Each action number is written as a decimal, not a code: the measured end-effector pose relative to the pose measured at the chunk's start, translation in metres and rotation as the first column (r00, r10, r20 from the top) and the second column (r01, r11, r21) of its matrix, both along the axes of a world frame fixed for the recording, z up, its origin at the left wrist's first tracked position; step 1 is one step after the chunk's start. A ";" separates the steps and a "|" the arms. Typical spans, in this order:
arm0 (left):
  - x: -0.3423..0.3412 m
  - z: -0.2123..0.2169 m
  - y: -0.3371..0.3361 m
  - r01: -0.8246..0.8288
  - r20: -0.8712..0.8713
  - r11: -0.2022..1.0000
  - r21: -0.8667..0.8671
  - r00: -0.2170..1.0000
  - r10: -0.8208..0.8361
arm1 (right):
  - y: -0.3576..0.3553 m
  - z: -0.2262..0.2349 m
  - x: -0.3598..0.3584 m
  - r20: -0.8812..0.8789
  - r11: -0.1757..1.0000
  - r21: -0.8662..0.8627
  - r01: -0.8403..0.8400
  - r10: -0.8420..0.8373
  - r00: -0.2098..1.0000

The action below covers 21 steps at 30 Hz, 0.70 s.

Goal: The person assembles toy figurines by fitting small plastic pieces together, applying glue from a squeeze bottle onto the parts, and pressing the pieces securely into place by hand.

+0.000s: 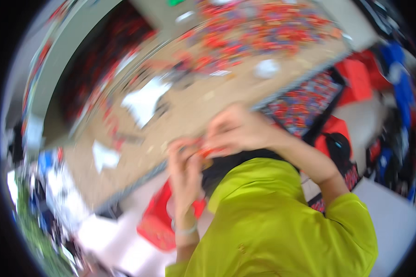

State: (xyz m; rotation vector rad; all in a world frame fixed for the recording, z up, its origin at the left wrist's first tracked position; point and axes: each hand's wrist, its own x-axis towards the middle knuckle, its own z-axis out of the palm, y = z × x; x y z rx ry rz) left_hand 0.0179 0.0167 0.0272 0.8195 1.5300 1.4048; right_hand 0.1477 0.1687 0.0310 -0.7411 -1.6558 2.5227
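Observation:
In front of my body, close to the table's near edge, my two hands meet at a small red-orange piece (pixel 208 152), smeared by motion so that its kind does not show. My left hand (pixel 184 164) has its fingers bent around the piece's left side. From the right, my right hand (pixel 238 131) pinches it with curled fingers. Beyond the hands, a tan tabletop (pixel 189 115) bears a wide spread of small red, orange and purple pieces (pixel 245 37) at the far side.
White sheets (pixel 145 99) lie on the table at left of centre. A round white thing (pixel 266 69) rests toward the right. A dark tray (pixel 305 101) full of small coloured pieces adjoins the near right edge. Red stools or bins (pixel 155 224) stand below the table.

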 end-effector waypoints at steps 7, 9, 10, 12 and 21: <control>-0.009 -0.016 -0.008 0.037 0.005 0.996 0.077 0.999 -0.037 | -0.008 -0.010 -0.005 0.072 1.000 -0.026 0.004 -0.002 0.997; -0.012 -0.018 -0.012 0.013 0.023 0.992 0.128 1.000 -0.016 | -0.011 -0.011 -0.008 0.088 0.999 -0.049 0.018 -0.013 0.996; -0.014 -0.019 -0.014 0.007 0.025 0.992 0.129 1.000 -0.011 | -0.012 -0.011 -0.009 0.087 0.996 -0.075 0.038 -0.031 0.996; -0.016 -0.024 -0.017 -0.025 0.029 0.991 0.135 0.999 0.022 | -0.014 -0.013 -0.011 0.089 0.993 -0.099 0.057 -0.048 0.995; -0.005 -0.019 -0.005 -0.149 -0.606 0.945 0.291 0.736 0.303 | -0.028 -0.025 -0.013 0.067 0.974 -0.124 0.191 -0.184 0.981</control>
